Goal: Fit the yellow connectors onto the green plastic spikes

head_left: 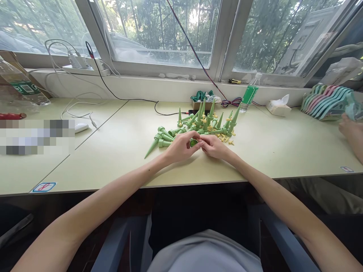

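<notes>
Between thumb and fingers, my left hand [183, 146] holds a green round-ended piece [193, 142], its open end facing me. My right hand [214, 146] is closed right beside it, fingertips close to the piece; whatever it pinches is too small to make out. Behind both hands lies a pile of green cone spikes [161, 136], some standing upright and others on their sides. Small yellow pieces [224, 138] are scattered among the spikes and to the right of my right hand.
A small box [204, 106] with green material and a bottle with a green label [248, 95] stand behind the pile. Farther right are a tissue pack [279, 105], coloured hangers [326, 102] and another person's hand [350, 128]. Cables and a power strip [85, 70] are at left.
</notes>
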{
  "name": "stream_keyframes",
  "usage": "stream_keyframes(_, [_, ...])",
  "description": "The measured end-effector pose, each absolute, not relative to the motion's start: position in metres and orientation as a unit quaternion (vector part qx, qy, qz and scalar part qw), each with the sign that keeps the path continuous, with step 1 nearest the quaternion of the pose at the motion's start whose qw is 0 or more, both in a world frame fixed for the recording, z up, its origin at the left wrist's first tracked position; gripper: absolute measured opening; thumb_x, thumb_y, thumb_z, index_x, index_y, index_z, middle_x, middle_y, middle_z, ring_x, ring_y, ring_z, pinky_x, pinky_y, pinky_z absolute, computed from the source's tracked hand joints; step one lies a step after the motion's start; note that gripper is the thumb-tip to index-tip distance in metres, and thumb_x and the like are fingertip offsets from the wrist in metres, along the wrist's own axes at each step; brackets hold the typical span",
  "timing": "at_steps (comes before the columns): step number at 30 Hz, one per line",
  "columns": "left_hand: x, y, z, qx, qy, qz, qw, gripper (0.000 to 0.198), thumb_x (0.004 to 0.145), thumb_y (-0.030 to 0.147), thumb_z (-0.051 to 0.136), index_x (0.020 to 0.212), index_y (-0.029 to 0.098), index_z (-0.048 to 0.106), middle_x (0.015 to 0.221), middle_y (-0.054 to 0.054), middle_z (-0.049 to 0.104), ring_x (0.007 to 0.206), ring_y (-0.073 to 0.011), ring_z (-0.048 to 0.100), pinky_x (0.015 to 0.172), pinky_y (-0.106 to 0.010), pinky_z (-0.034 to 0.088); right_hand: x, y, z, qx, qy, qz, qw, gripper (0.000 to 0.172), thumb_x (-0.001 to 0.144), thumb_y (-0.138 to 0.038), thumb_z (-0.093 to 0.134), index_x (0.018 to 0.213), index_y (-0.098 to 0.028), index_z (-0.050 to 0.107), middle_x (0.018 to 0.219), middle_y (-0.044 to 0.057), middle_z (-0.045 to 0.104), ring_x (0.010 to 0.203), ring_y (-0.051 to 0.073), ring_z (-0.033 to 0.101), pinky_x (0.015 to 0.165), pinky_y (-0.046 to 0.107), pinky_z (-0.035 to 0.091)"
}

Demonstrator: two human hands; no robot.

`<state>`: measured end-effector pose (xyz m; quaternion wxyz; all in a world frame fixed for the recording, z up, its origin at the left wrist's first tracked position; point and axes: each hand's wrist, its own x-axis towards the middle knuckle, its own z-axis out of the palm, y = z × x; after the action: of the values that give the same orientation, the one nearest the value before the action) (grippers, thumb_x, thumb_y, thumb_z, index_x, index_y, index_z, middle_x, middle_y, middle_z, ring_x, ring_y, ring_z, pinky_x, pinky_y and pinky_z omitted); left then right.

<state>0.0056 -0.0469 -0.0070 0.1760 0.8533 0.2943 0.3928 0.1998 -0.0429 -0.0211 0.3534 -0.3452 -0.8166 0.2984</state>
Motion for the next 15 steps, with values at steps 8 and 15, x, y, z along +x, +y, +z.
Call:
stream_keyframes(8, [0.0059, -0.0475, -0.0063, 0.853, 0.304, 0.386, 0.179, 0.02, 0.093, 0.037, 0.061, 0.094, 0.017, 0.062, 0.084, -0.001, 0.068, 0.047, -0.0036, 0.042, 0.052, -0.022, 0.036, 0.1994, -0.0426, -0.0204, -0.336, -0.823, 0.281, 0.361, 0.021, 0.09, -0.025, 0.047, 0.07, -0.02, 0.043, 0.061, -0.004, 0.04, 0.06, 0.012, 0.035, 0.059, 0.027, 0.027])
stream_keyframes(15, [0.0049, -0.0464, -0.0068, 0.849, 0.309, 0.381, 0.195, 0.024, 0.096, 0.04, 0.056, 0.095, 0.017, 0.062, 0.087, -0.002, 0.071, 0.047, -0.0046, 0.041, 0.053, -0.022, 0.037, 0.1991, -0.0442, -0.0191, -0.347, -0.824, 0.277, 0.352, 0.028, 0.096, -0.031, 0.045, 0.07, -0.019, 0.049, 0.06, -0.003, 0.044, 0.057, 0.012, 0.039, 0.057, 0.027, 0.029])
